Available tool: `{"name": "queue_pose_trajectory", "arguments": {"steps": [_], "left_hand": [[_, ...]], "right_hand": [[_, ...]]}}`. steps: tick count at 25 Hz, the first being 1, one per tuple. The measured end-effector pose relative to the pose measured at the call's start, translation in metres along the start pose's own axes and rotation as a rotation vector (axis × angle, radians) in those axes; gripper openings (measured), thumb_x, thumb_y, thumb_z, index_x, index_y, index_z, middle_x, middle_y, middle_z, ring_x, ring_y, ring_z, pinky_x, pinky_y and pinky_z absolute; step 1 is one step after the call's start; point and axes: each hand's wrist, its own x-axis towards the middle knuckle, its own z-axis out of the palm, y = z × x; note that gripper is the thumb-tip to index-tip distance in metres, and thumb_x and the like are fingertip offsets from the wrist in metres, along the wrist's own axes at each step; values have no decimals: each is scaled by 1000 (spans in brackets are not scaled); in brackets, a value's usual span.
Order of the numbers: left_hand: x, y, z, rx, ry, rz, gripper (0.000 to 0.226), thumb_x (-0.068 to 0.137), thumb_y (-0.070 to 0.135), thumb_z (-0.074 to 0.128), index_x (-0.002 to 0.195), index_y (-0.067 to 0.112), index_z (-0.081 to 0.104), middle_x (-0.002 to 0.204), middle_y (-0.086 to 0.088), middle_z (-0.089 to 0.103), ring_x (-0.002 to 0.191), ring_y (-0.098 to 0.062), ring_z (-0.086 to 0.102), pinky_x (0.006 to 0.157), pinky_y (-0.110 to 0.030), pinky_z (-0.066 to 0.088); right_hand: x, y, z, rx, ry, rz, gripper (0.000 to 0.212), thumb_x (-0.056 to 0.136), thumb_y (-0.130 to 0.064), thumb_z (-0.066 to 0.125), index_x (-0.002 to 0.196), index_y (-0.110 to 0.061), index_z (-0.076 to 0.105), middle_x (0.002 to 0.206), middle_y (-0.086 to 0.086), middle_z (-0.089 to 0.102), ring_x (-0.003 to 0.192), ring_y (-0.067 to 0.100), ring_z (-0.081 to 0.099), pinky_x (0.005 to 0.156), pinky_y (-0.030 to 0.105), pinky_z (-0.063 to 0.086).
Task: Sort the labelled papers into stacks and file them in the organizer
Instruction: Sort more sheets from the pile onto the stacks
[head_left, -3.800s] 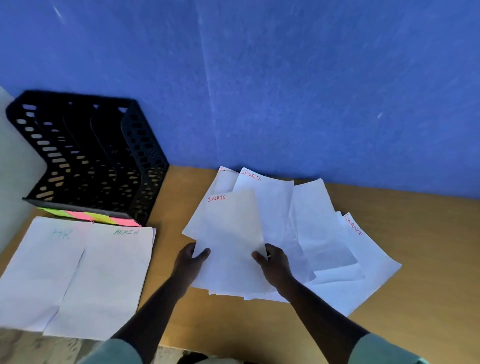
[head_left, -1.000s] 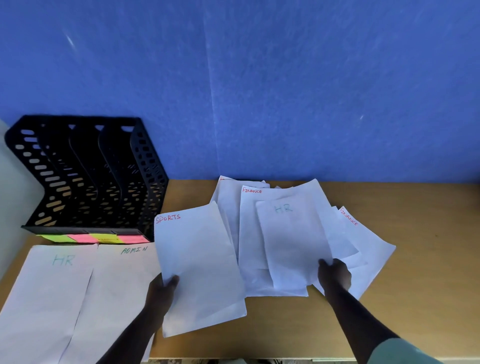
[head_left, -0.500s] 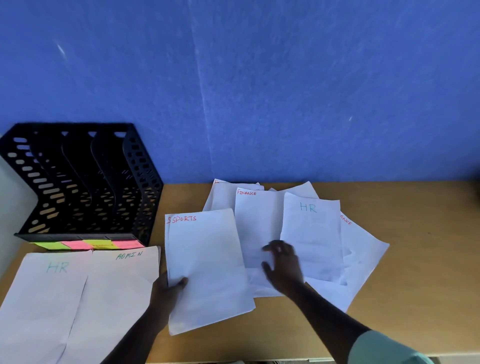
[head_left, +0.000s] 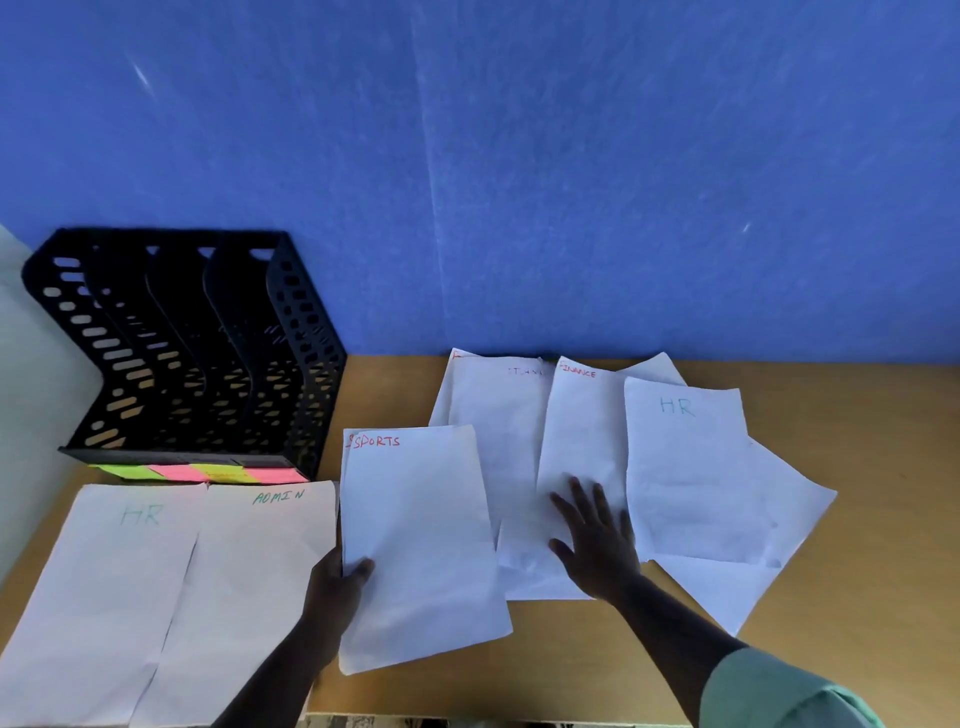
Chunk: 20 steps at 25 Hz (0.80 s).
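My left hand (head_left: 337, 577) pinches the left edge of the SPORTS stack (head_left: 421, 545), which lies on the desk beside the ADMIN sheet (head_left: 249, 582) and the HR sheet (head_left: 98, 587). My right hand (head_left: 597, 540) rests flat, fingers spread, on a FINANCE sheet (head_left: 582, 431) in the loose pile. In that pile a second sheet marked HR (head_left: 685, 467) lies to the right and another FINANCE sheet (head_left: 493, 415) to the left. The black organizer (head_left: 182, 353) stands at the back left with coloured tabs (head_left: 202, 473) along its front.
The blue wall (head_left: 519, 182) runs close behind the wooden desk (head_left: 883, 467). More plain sheets (head_left: 779, 519) stick out under the pile at right. The desk's front edge lies just below my arms.
My right hand has slid onto the FINANCE sheet, now spread out from the pile beside the HR sheet. My left hand keeps its hold on the SPORTS stack, squared beside the ADMIN sheet.
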Motion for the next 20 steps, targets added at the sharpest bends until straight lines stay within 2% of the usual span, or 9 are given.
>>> {"name": "queue_pose_trajectory", "arguments": {"steps": [4,6,9,10,12,14,16,18,20], "left_hand": [[5,2,4,-14,2,-26,30,93,8,61,123,9,60,111,-9,67,99,-29,62,84,-36,50],[9,6,9,-24,-9,-28,31,93,9,61,124,9,60,112,-9,67,99,-28,62,84,-35,50],[13,19,22,-72,-71,-9,33,94,8,61,127,8,59,112,-8,68,101,-28,64,86,-39,52],[12,24,28,-87,-103,1,33,94,7,60,128,8,59,114,-8,68,103,-30,64,89,-43,53],[9,36,41,-103,-162,42,30,95,6,59,125,11,61,114,-6,70,106,-30,65,91,-44,53],[2,52,51,-111,-201,121,30,95,4,58,121,19,62,111,4,71,107,-21,66,87,-33,53],[-6,71,60,-94,-168,225,35,94,1,56,121,22,57,113,7,68,108,-17,64,88,-30,51],[-18,90,67,-76,-72,345,34,96,0,50,125,18,47,116,1,62,109,-18,60,92,-37,50],[-32,105,73,-75,45,520,25,99,9,44,122,19,42,110,6,61,102,-8,61,84,-25,50]], "right_hand": [[-8,31,-5,-15,56,113,63,99,-58,43,157,-41,25,171,-12,-1,159,23,-3,124,55,16],[-10,30,-12,19,140,160,57,95,-60,49,146,-36,45,167,-8,24,156,24,14,123,50,23],[-8,6,-29,413,409,199,42,91,-55,64,120,-25,68,134,-7,63,131,17,53,106,36,47],[-5,-8,-38,628,398,214,38,92,-51,66,115,-22,70,122,-9,68,120,15,61,97,30,53],[-1,-35,-57,1082,148,206,32,95,-45,67,111,-18,72,107,-6,74,106,19,70,83,23,56],[0,-55,-69,1268,-51,116,29,95,-41,68,112,-18,71,104,-5,78,96,17,73,74,26,59],[-2,-66,-75,1186,7,115,22,93,-30,70,111,-18,70,100,-4,77,92,16,73,76,33,60],[-5,-74,-80,1065,190,135,12,93,-22,68,104,-17,69,92,-4,75,85,15,70,72,32,56],[-10,-82,-85,1081,380,94,6,93,-25,69,98,-25,65,88,-10,72,81,6,67,69,26,53]]}}
